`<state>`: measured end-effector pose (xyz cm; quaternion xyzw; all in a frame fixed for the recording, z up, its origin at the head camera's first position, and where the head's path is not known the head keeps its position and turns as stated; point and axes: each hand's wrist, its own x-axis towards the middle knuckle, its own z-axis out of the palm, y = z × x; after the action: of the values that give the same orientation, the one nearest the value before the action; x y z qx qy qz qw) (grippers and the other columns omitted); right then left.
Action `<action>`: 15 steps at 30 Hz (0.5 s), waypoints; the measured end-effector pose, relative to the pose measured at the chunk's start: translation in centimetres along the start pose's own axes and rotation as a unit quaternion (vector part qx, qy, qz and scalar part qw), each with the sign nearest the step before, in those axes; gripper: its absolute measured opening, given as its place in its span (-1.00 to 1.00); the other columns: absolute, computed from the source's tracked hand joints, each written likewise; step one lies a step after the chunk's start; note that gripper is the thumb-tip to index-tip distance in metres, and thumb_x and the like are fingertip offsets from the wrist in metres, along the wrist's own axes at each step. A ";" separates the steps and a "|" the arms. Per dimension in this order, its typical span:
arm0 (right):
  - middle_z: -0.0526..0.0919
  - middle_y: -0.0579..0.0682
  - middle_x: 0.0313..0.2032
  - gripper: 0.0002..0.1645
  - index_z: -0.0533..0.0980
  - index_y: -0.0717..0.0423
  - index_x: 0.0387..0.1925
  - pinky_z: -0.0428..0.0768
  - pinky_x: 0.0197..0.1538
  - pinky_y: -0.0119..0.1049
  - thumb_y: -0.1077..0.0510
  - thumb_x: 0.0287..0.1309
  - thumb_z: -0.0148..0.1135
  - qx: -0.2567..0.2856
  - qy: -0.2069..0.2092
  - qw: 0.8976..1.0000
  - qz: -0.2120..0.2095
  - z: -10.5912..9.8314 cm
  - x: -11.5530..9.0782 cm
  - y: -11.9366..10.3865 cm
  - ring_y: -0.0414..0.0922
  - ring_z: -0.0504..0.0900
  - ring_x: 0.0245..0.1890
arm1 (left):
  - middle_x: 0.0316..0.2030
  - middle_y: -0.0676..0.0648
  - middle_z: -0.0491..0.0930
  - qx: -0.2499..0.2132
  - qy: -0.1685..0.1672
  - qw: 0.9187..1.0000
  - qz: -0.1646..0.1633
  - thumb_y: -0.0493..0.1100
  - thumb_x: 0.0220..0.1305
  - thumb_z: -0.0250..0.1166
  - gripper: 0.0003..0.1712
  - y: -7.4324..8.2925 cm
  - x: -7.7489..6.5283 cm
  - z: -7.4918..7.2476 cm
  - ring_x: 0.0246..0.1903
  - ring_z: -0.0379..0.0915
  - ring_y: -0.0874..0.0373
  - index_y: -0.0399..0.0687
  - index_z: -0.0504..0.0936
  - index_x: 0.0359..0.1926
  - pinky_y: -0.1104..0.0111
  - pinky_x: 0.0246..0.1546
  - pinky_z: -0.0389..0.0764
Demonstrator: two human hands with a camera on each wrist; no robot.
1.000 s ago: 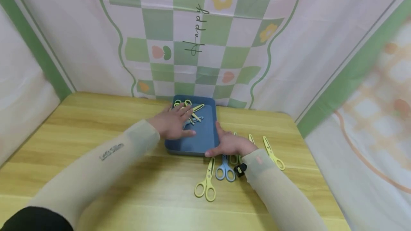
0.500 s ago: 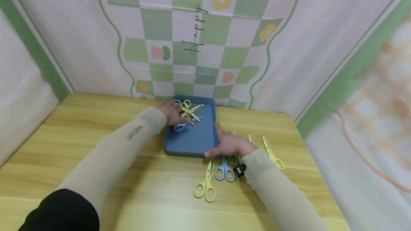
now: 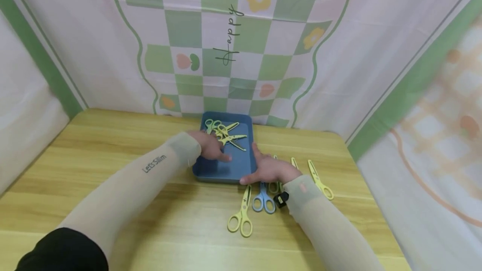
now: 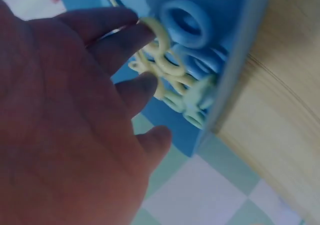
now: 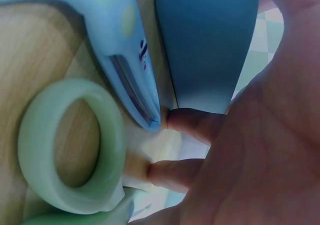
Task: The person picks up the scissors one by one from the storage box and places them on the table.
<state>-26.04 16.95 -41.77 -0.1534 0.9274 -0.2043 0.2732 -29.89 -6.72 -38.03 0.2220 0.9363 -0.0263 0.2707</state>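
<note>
A blue tray (image 3: 226, 170) lies on the table with several scissors heaped toward its back left. My left hand (image 3: 211, 146) reaches over its left side; in the left wrist view the slightly bent fingers touch yellow scissors (image 4: 172, 67). Blue scissors handles (image 4: 187, 24) and green scissors (image 4: 192, 107) lie close by, against the tray wall. With fingers spread, my right hand (image 3: 270, 168) rests along the tray's right side, thumb at the front corner. Below its palm, the right wrist view shows blue scissors (image 5: 127, 50) and a green scissors handle (image 5: 35, 140).
Yellow scissors (image 3: 242, 216) lie in front of the tray, and another yellow pair (image 3: 320, 183) lies right of my right arm. Behind the wooden table (image 3: 150, 229) hangs a green-and-white checked cloth (image 3: 218, 32).
My left hand drew back to the tray's left edge, then came forward and right over the scissors. The yellow scissors shifted right and turned. The right hand stayed still.
</note>
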 end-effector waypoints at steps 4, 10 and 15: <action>-0.26 0.29 0.52 0.70 -0.57 0.01 0.52 0.02 0.42 0.16 -0.52 -0.15 0.42 0.003 -0.004 1.000 0.001 0.1 0.0 0.0 0.32 -0.14 0.47 | 0.44 -0.03 0.26 0.008 -0.012 0.999 0.044 0.47 0.32 0.04 -0.17 0.7 -0.7 -0.2 0.43 0.07 -0.06 0.17 0.37 0.46 -0.03 0.39 0.05; -0.28 0.27 0.52 0.70 -0.56 0.03 0.53 0.01 0.42 0.14 -0.53 -0.16 0.42 0.000 0.000 1.000 -0.007 0.1 0.1 0.1 0.32 -0.14 0.47 | 0.06 -0.02 0.62 0.010 0.060 0.994 0.089 0.20 0.32 0.27 -0.45 1.3 -0.3 -0.5 0.08 0.51 0.05 -0.05 0.64 0.15 0.07 0.16 0.42; -0.27 0.29 0.52 0.72 -0.57 0.05 0.52 0.00 0.43 0.11 -0.53 -0.17 0.42 0.000 0.002 1.000 -0.011 0.0 0.1 0.2 0.30 -0.13 0.47 | -0.22 -0.04 0.65 0.065 0.144 0.987 0.028 0.31 0.18 0.37 -0.50 1.4 1.7 0.7 -0.14 0.55 0.02 -0.03 0.68 -0.28 -0.04 0.06 0.45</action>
<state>-26.15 17.08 -41.89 -0.1635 0.9263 -0.2076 0.2685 -30.20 -4.87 -39.36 0.2668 0.9552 -0.0477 0.1191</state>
